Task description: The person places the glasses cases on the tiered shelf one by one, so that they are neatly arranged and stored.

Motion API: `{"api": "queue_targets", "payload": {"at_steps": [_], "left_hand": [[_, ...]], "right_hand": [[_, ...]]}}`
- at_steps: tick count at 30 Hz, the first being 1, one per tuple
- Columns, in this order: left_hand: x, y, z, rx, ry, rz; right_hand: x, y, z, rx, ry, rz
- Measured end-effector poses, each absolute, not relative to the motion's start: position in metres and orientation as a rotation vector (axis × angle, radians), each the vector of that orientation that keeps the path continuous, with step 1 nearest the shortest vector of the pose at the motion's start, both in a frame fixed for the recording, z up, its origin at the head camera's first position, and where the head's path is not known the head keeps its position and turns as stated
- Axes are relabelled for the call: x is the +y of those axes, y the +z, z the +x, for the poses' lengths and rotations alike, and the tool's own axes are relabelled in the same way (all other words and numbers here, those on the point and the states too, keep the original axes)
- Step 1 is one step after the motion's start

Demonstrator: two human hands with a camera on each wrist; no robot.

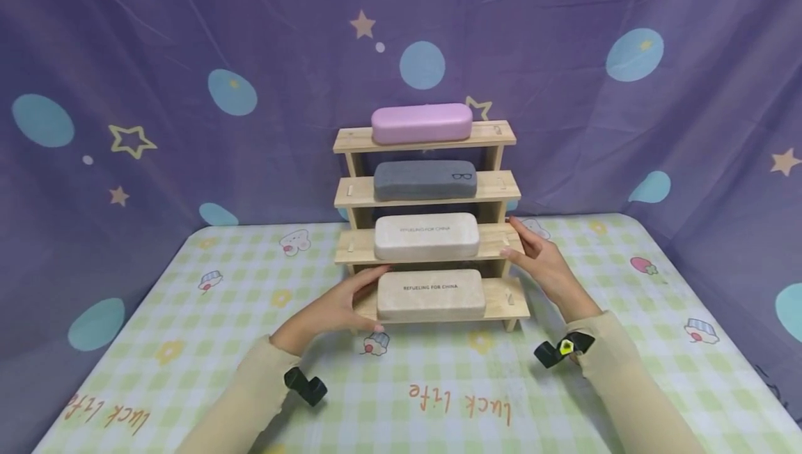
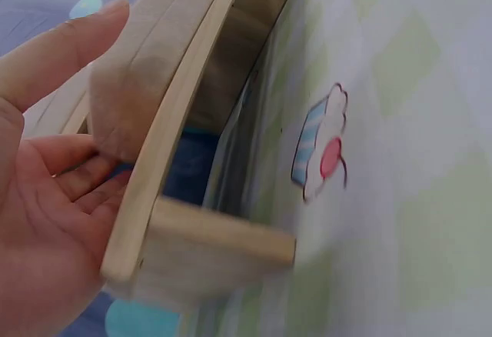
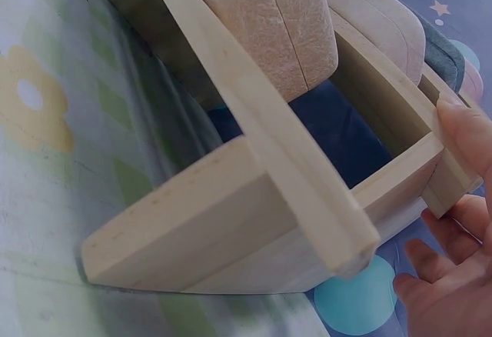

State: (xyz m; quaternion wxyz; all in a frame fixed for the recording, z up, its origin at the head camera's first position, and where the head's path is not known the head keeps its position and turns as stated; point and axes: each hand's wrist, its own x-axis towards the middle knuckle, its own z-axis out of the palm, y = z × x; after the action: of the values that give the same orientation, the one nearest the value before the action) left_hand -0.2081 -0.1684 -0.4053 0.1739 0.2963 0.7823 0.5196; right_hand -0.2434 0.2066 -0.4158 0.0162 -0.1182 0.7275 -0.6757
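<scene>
A wooden stepped display stand (image 1: 351, 248) holds one glasses case per tier. The lowest case (image 1: 431, 304) is beige and lettered "REFUELING FOR CHINA"; a paler, similarly lettered case (image 1: 427, 241) lies above it. My left hand (image 1: 328, 309) spreads around the lowest case's left end, with the thumb (image 2: 69, 48) standing off its front and fingertips by its back edge. At the right end of the second-lowest board, my right hand (image 1: 551, 273) grips the stand, its thumb (image 3: 461, 125) on the board and its fingers underneath.
A grey-blue case (image 1: 422, 184) with a glasses print and a pink case (image 1: 422, 127) lie on the upper tiers. A checked tablecloth (image 1: 451, 363) covers the table. Right behind the stand hangs a purple curtain (image 1: 301, 36) with stars and dots.
</scene>
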Motion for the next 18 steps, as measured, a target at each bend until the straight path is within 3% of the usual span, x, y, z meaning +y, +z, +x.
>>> {"api": "queue_targets", "payload": {"at_steps": [6, 12, 18], "left_hand": [[-0.192, -0.4, -0.194, 2.276, 1.45, 0.812], [-0.214, -0.393, -0.188, 2.396, 1.372, 0.944], [-0.231, -0.389, -0.189, 2.543, 1.23, 0.973]], "right_hand": [[0.208, -0.415, -0.245, 2.283, -2.059, -0.365], [0.213, -0.41, -0.247, 2.324, -1.961, -0.347], [0.222, -0.406, -0.248, 2.549, -1.655, -0.341]]}}
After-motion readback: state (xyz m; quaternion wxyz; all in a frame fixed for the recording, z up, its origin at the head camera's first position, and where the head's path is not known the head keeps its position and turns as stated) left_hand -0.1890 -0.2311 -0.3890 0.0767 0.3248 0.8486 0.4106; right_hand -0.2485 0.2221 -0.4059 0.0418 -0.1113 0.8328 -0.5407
